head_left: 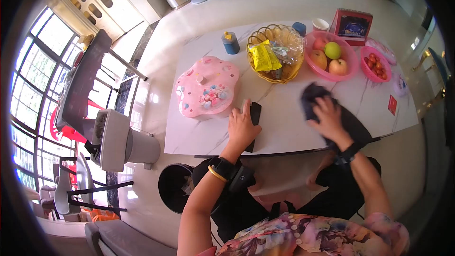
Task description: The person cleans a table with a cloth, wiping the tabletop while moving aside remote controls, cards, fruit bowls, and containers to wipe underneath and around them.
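The dark cloth [354, 125], lying near the front edge of the marble-patterned table [289, 132] under the right hand [330, 117], its fingers spread, could jolt the pink apple bowl [353, 69] if pushed too far, while the black oblong object [256, 113], its hold by the left hand [242, 127] impossible to tell, might be nudged off.

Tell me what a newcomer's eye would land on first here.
Probably the pink flower-shaped box on the left of the marble-patterned table, just beyond the left hand. Next might come the pink bowl of apples toward the far right, then the dark cloth under the right hand.
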Available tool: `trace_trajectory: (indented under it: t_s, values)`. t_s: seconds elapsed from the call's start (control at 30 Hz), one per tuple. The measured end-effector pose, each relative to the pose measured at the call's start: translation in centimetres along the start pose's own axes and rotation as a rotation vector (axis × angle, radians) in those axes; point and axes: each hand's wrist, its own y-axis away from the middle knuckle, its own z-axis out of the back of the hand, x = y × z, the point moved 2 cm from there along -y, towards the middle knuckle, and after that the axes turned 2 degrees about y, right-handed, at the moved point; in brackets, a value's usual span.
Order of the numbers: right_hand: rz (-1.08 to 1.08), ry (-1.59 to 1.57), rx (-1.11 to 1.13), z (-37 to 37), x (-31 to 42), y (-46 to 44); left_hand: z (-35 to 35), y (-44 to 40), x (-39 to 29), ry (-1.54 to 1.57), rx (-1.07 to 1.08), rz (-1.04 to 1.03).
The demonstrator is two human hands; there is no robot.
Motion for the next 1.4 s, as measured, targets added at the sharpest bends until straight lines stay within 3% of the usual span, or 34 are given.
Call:
trace_trajectory:
  t_s: [0.1, 0.2, 0.3, 0.43, 0.5, 0.53, 0.63, 0.8, 1.13, 1.27, 1.4]
  values:
    - [0.269, -0.165, -0.096, -1.3, 7.8, -3.6, -0.1, 0.9, 0.0, -0.093, -0.033, -0.024]
    - [0.285, -0.209, -0.042, -0.8, 9.9, -6.1, 0.5, 0.9, 0.9, 0.049, 0.048, 0.099]
    - [0.239, -0.14, -0.083, -0.3, 4.9, -5.7, -0.4, 0.4, 4.1, 0.175, 0.022, -0.046]
    - [-0.052, -0.113, -0.057, 0.2, -2.7, -1.5, 0.0, 0.9, 7.1, 0.3, -0.002, -0.223]
    - [-0.112, -0.123, -0.014, -0.7, -2.7, 1.1, 1.8, 2.1, 6.9, 0.698, 0.219, -0.097]
    - [-0.14, -0.119, 0.041, -0.6, -1.5, 2.0, 2.6, 2.6, 7.0, 0.704, 0.221, -0.099]
    - [0.009, -0.116, 0.067, 0.1, 6.1, 2.5, 5.3, 3.9, 7.4, 1.043, 0.365, 0.078]
    - [0.242, -0.207, 0.003, -2.2, 13.5, -7.7, 6.3, 3.9, 7.7, 1.098, 0.415, 0.084]
    - [0.038, -0.227, 0.077, -3.5, 17.9, -17.9, 5.5, -0.8, 10.9, 1.115, 0.167, 0.06]
    - [0.037, -0.206, -0.122, -4.8, 18.6, -20.2, 6.3, -3.4, 11.6, 1.097, 0.166, 0.098]
    - [0.06, -0.188, -0.125, -4.8, 18.8, -19.4, 7.7, -3.1, 11.3, 1.065, 0.188, 0.11]
